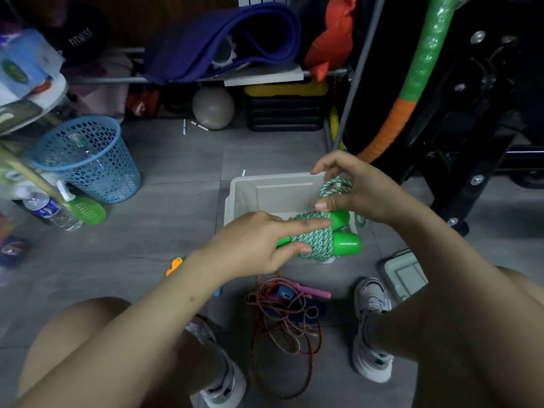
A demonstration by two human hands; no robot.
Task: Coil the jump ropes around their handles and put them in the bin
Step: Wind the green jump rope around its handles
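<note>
Left hand: my left hand (250, 248) holds the two green handles (344, 234) side by side, index finger laid straight along the top of the coil, the other fingers curled under.
Right hand: my right hand (350, 187) pinches a last loop of the green rope (316, 241) between thumb and fingers, just above the coil.
Green rope: wound in tight turns around both handles; only the short loop under my right hand is loose.
Position: the bundle is in the air over the near edge of the white bin (273, 191).
Bin: on the grey floor between my knees, open at the top.
Second rope: a red rope (287, 322) lies in a loose tangle on the floor by my feet, over blue and pink handles (297, 293).
Surroundings: a blue basket (88, 163) stands at the left, well apart from the bin.
</note>
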